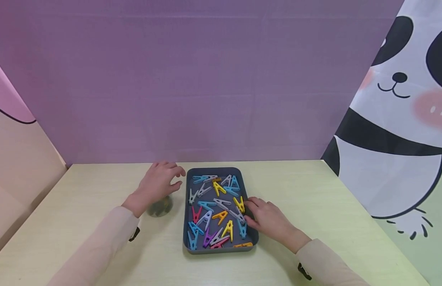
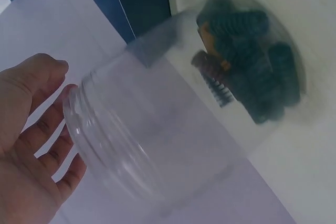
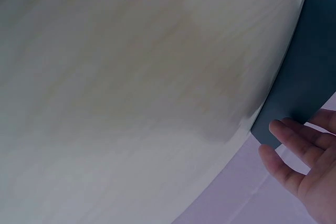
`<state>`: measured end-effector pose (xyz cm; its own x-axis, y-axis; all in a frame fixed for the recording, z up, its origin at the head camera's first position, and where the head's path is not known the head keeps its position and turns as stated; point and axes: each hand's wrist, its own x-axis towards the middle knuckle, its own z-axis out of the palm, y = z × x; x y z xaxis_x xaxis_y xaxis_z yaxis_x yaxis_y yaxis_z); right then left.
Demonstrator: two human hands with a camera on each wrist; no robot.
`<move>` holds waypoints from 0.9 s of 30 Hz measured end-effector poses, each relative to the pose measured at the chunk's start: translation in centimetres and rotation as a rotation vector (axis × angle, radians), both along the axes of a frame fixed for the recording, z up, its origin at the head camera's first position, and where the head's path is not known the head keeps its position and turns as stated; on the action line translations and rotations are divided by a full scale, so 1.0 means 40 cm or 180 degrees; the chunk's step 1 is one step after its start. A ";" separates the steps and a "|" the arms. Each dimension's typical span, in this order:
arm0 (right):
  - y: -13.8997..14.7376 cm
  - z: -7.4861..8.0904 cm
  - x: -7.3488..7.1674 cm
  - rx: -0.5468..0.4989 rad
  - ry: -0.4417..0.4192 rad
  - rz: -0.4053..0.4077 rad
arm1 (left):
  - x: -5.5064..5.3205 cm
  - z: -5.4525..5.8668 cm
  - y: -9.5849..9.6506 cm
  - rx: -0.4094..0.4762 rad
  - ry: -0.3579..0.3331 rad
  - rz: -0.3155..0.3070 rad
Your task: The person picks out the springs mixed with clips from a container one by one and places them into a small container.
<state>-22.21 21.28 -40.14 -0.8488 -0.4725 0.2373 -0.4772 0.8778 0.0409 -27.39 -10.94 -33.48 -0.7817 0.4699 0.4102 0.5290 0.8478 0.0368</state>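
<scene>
A dark grey tray (image 1: 221, 251) lies on the table, holding several plastic clothespins (image 1: 228, 230) in blue, yellow, white, purple, red and orange. My left hand (image 1: 158, 184) is raised between a clear jar and the tray's left edge, its fingers loosely bent and holding nothing. In the left wrist view, its fingers (image 2: 50, 124) are by the mouth of the clear jar (image 2: 142, 124); whether they touch it I cannot tell. Dark green ribbed pieces (image 2: 252, 61) lie at the jar's bottom. At the tray's right side is my right hand (image 1: 267, 218), its relaxed fingers (image 3: 294, 140) against the outer wall.
The pale wooden table (image 1: 313, 206) runs back to a purple cloth backdrop (image 1: 206, 87). On the right hangs a panda-printed sheet (image 1: 396, 127). A beige surface (image 1: 20, 167) stands at the left.
</scene>
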 end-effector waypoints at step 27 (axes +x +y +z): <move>0.000 -0.001 -0.001 0.0001 -0.0005 0.0001 | -0.065 -0.090 0.135 -0.0295 -0.0261 -0.0150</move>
<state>-22.24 21.27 -40.17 -0.8490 -0.4730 0.2357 -0.4777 0.8776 0.0404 -30.00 -5.53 -37.07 -0.7869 0.5399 0.2989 0.5669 0.8238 0.0044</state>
